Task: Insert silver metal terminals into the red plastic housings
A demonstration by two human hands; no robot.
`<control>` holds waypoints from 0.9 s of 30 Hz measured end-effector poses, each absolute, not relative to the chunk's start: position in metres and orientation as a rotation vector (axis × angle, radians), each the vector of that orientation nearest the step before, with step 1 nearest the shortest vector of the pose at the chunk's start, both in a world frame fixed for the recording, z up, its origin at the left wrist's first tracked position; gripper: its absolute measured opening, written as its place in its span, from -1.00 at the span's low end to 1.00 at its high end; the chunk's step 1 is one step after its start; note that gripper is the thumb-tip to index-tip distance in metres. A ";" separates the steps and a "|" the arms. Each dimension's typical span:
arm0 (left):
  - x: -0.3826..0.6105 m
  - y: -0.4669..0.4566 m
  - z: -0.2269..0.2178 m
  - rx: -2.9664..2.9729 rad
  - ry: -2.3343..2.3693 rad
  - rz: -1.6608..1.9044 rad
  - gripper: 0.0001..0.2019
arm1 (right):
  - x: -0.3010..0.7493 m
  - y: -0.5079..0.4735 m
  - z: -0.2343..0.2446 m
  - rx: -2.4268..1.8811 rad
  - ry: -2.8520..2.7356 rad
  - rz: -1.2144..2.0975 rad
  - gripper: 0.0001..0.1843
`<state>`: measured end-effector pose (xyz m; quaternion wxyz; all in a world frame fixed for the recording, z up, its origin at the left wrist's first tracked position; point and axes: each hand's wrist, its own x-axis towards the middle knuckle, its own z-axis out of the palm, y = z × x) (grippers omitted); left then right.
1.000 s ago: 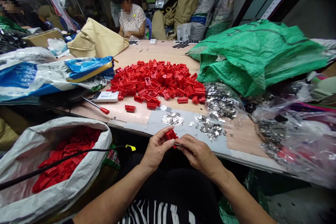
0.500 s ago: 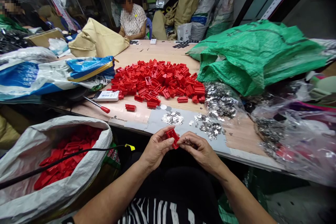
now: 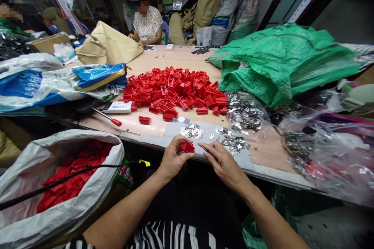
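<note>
My left hand [image 3: 173, 158] grips a small red plastic part [image 3: 187, 147] at the table's near edge, fingers curled round it. My right hand [image 3: 219, 161] lies just right of it, fingers stretched forward toward the table edge, holding nothing that I can see. Small silver metal clips [image 3: 192, 131] lie in a heap right in front of both hands, with more clips [image 3: 235, 142] to the right. A large pile of red plastic parts [image 3: 175, 91] covers the middle of the wooden table [image 3: 263, 151].
A white sack [image 3: 62, 175] with red parts stands at my lower left, a black cable across it. A red-handled screwdriver [image 3: 107, 117] and white device [image 3: 117, 107] lie left. Green bag [image 3: 280, 60] and clear bags of clips [image 3: 321, 144] fill the right. A person sits at the far end.
Both hands have moved up and forward to the table edge. My right hand has let go of the red part and spread its fingers; the left still grips it.
</note>
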<state>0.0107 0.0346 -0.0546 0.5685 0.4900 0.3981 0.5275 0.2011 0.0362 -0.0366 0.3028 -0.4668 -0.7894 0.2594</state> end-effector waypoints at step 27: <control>0.004 0.058 -0.071 1.702 1.179 1.095 -0.59 | 0.191 0.050 -0.042 -1.489 -2.271 0.690 -0.80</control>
